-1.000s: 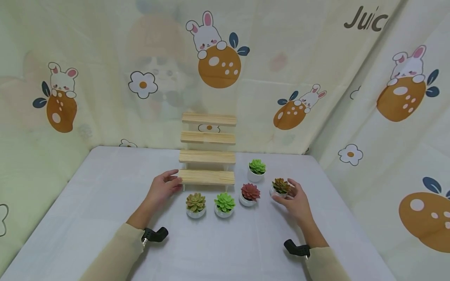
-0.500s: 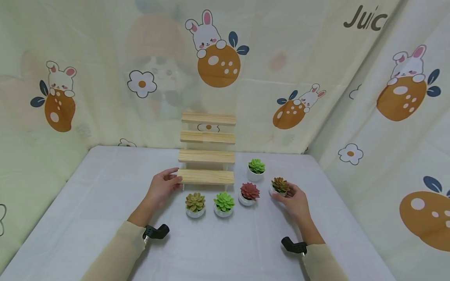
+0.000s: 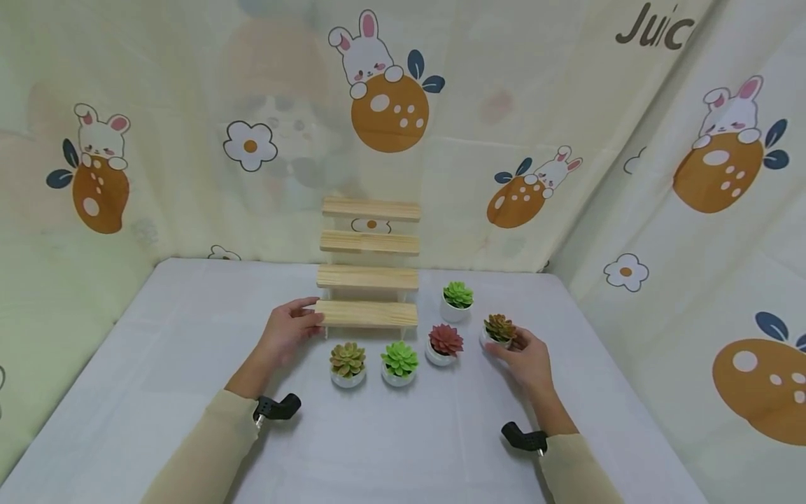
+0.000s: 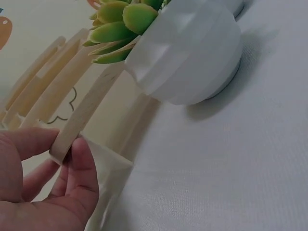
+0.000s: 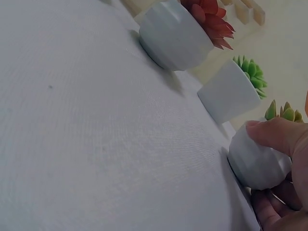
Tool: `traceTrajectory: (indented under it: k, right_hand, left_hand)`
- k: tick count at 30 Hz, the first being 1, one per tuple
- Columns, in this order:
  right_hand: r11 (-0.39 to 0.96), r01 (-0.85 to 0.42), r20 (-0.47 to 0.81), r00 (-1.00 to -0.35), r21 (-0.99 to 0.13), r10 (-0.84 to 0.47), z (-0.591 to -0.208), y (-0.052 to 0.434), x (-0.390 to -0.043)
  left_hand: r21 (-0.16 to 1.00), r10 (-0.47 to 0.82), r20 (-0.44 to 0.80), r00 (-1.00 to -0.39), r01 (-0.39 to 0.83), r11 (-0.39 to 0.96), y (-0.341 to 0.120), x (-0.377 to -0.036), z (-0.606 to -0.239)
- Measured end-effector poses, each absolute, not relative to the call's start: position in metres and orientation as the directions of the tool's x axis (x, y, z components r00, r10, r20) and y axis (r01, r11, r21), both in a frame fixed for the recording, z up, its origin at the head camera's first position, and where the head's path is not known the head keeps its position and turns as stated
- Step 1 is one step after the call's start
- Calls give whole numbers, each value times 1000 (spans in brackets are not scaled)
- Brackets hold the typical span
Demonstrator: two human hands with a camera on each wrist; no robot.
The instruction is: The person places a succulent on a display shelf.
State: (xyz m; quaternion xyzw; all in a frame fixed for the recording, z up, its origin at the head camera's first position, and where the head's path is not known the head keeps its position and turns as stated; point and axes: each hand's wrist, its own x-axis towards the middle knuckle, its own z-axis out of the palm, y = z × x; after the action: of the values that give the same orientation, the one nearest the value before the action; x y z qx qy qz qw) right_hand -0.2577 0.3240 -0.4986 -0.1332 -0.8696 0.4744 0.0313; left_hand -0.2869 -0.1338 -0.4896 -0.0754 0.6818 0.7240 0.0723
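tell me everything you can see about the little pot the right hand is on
The small round white pot with a brown-and-green succulent stands upright on the white-clothed table, rightmost of the five pots, to the right of the red succulent pot. It looks like glazed ceramic with a faceted wall; the plant looks artificial. The right hand holds it from its near right side, thumb on the wall, fingers curled beneath. It is not lifted.
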Motion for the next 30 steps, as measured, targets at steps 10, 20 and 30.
traceTrajectory:
  k: [10, 20, 30]
  right_hand:
    - [477, 138, -12, -966, -868, 259, -493, 320, -261]
    - [468, 13, 92, -975, -883, 201, -460, 299, -272]
    - [438, -69, 123, -988, -896, 95, -429, 274, -288]
  left_hand:
    - [977, 8, -204, -979, -204, -68, -135, -290, -491]
    - [975, 25, -206, -978, -208, -74, -136, -288, -489]
    - [976, 55, -209, -976, -211, -45, -140, -289, -490]
